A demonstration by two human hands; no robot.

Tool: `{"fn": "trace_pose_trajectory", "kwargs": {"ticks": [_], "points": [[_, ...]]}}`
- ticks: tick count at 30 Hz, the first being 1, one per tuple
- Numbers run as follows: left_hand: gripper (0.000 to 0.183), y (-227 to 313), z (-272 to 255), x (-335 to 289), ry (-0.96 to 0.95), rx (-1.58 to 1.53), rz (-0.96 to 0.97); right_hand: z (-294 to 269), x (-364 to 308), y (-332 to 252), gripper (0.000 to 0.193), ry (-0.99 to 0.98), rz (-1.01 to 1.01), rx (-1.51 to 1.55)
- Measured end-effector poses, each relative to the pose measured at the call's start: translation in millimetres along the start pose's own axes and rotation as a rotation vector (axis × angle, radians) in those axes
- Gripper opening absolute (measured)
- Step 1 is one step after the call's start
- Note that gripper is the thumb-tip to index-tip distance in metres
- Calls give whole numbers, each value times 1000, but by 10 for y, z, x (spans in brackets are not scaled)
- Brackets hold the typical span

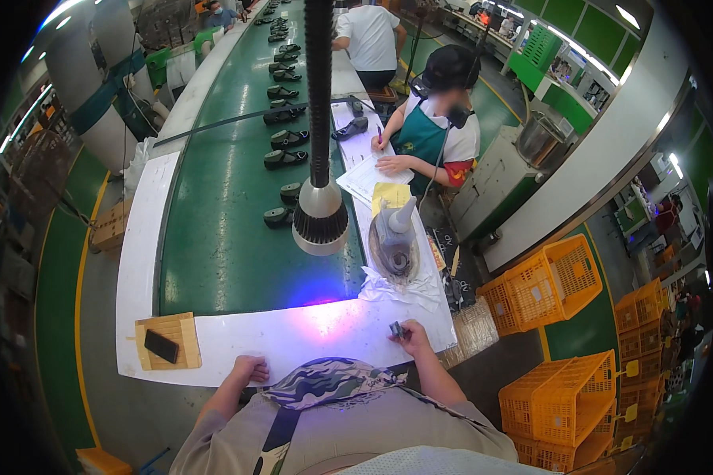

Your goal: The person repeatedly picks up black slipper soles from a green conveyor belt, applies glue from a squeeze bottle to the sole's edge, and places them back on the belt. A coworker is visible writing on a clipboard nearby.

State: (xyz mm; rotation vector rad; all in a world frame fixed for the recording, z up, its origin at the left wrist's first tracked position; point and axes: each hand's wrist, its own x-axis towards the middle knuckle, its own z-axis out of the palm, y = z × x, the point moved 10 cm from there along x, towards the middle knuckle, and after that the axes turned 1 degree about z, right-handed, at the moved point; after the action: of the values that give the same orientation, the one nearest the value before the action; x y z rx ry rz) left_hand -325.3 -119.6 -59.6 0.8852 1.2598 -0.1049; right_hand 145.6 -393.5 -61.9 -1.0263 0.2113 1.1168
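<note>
My right hand (413, 340) is over the white tabletop near the front edge, its fingers closed on a small dark block-like piece (396, 328); its exact kind is too small to tell. My left hand (251, 369) rests at the table's front edge, fingers curled in a loose fist with nothing showing in them. Left of it lies a black phone (161, 346) on a brown wooden board (188, 342). Beyond my right hand, a crumpled white cloth (404, 291) lies under a grey-white plastic bottle (394, 226) standing in a round dish.
Dark shoes (284, 158) line a green conveyor (214, 229) ahead. A ribbed black hose with a metal nozzle (321, 226) hangs above it. At the right, a person in a green apron (420, 134) writes on paper sheets (372, 178). Orange crates (547, 285) stand on the floor.
</note>
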Motion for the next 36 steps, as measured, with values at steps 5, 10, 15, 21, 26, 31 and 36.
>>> {"fn": "trace_pose_trajectory", "kwargs": {"ticks": [5,10,15,21,26,31,36], "points": [[27,21,13,-35,2,-14,-2,23,-32,-14,5,7,-8,20],[26,55,33,-81,6,-19,0,19,-25,-6,4,-2,-5,15],[26,50,24,-77,4,-22,2,-8,-8,-1,4,0,-9,13],[27,15,8,-21,1,-9,8,-33,20,11,4,-21,-9,9],[28,-15,-16,18,8,-11,1,-20,10,9,4,2,-11,6],[28,-13,-8,9,-10,-21,6,4,10,4,4,-8,-8,17],[28,14,24,-15,-19,-21,3,-44,45,26,6,-30,-5,21]]}}
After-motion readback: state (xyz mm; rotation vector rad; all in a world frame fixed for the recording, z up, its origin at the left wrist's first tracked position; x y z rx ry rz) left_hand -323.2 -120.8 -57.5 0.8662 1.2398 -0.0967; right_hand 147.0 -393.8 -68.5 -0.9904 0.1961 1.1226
